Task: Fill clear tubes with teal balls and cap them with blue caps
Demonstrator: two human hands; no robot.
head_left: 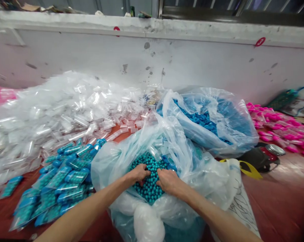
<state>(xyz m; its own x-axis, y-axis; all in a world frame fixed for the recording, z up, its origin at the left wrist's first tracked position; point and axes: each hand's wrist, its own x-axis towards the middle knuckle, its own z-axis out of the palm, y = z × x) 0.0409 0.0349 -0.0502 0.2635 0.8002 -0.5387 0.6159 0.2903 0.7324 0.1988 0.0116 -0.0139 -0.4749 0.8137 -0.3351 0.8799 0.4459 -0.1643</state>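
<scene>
Resting at the teal beads (149, 194) in the mouth of an open plastic bag (103, 168), the left hand (141, 172) and the right hand (169, 180) have curled fingers, though I cannot tell whether either grips any. Filled packets (71, 176) lie on the red surface (280, 188) to the left, before a heap of clear sleeves (66, 107); a second bag (235, 117), holding blue pieces (204, 119), crowds close behind, with pink pieces (280, 124) and a yellow strip (254, 172) to the right. Folds of the nearer bag hide how deep the beads go, some fingertips are out of sight, and a marked white sheet (242, 211) is partly covered.
</scene>
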